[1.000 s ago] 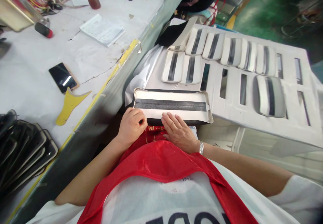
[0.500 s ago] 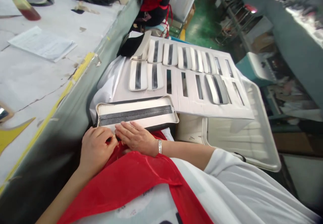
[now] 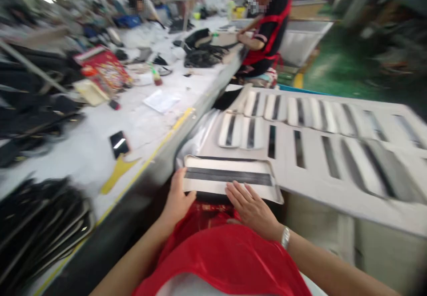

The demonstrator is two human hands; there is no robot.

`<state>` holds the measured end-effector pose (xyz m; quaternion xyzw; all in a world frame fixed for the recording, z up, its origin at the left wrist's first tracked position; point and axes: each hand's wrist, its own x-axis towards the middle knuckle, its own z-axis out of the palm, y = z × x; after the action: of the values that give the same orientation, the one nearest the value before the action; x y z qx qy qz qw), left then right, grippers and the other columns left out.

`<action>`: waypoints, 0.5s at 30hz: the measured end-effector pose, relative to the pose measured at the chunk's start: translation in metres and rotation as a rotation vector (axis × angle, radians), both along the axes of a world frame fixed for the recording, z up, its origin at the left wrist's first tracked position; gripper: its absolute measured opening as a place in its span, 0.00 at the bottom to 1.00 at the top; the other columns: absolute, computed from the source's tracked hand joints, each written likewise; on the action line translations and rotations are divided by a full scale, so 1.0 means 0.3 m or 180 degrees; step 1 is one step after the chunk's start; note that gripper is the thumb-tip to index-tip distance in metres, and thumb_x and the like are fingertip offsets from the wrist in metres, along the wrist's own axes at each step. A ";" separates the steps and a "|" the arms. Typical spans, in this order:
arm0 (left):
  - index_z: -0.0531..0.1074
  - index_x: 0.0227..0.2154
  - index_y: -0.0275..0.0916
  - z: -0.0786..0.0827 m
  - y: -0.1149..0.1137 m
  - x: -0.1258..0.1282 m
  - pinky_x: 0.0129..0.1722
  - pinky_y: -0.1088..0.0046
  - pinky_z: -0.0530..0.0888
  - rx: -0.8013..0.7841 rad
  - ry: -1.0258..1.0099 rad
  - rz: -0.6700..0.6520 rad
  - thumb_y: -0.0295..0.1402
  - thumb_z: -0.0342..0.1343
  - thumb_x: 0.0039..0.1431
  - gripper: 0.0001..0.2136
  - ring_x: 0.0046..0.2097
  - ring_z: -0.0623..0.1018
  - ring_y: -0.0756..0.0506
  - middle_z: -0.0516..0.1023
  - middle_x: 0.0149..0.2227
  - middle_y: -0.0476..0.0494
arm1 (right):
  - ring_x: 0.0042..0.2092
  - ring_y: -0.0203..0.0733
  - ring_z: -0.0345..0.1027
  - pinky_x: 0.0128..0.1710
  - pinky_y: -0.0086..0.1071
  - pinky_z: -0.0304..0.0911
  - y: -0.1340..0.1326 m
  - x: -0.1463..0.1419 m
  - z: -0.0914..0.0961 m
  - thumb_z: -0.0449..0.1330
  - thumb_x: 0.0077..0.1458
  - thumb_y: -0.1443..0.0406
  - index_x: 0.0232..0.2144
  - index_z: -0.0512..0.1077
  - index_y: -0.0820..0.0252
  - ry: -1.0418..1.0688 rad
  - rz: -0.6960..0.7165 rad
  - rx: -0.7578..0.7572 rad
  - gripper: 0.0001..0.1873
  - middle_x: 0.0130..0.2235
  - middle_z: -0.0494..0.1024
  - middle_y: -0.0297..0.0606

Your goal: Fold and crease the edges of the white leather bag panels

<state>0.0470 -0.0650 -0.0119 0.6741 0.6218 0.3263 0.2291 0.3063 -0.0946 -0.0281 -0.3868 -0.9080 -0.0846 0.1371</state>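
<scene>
Left hand: my left hand sits at the panel's 8 o'clock, thumb on its near edge and fingers along its left end, spread around that corner and touching; how firmly they grip, I cannot tell
Right hand: my right hand lies at the panel's 5 o'clock, fingers straight and loose, tips resting flat on the pale band nearest me, grasping nothing I can see
Bracelet: a silvery bracelet circles my right wrist
Long panel: the long pale panel lies crosswise at my 12 o'clock, between and just beyond my hands, a dark strip running its length, a raised rim at its ends
Apron: my red apron is at the panel's 6 o'clock
Slotted board: the white board spreads from the panel's 1 to 3 o'clock, cut with dark slots
Small panels: striped small panels lie in rows on it, towards 1 o'clock
Bench: on the white bench, a yellow piece is at 9, a phone just beyond it, papers between 10 and 11, black pieces between 8 and 9
Co-worker: a person is well apart, between 12 and 1
</scene>
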 end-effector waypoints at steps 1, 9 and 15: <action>0.51 0.60 0.39 -0.003 0.004 -0.002 0.63 0.57 0.58 -0.0120 -0.0176 0.0051 0.24 0.53 0.49 0.34 0.63 0.59 0.40 0.58 0.61 0.35 | 0.63 0.52 0.51 0.60 0.47 0.50 0.024 -0.033 -0.012 0.48 0.57 0.44 0.60 0.59 0.68 0.0048 0.0099 0.0198 0.40 0.61 0.61 0.48; 0.50 0.63 0.40 0.000 0.054 -0.063 0.62 0.57 0.59 -0.0493 -0.0898 0.0065 0.28 0.61 0.45 0.41 0.62 0.62 0.39 0.59 0.62 0.35 | 0.59 0.52 0.59 0.57 0.46 0.52 0.114 -0.231 -0.034 0.48 0.56 0.43 0.60 0.58 0.65 0.0434 0.0628 0.0691 0.40 0.59 0.66 0.47; 0.62 0.55 0.34 0.149 0.189 -0.479 0.59 0.56 0.62 -0.0251 0.1110 0.1818 0.35 0.56 0.57 0.23 0.62 0.62 0.37 0.66 0.57 0.32 | 0.60 0.54 0.58 0.53 0.45 0.63 0.136 -0.193 0.016 0.49 0.60 0.55 0.65 0.45 0.67 0.1105 0.0297 0.0133 0.37 0.61 0.61 0.54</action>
<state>-0.0968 -0.0082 0.0329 0.5089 0.8276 0.2328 0.0445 0.2485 -0.0539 -0.0234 -0.3501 -0.8857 -0.0289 0.3036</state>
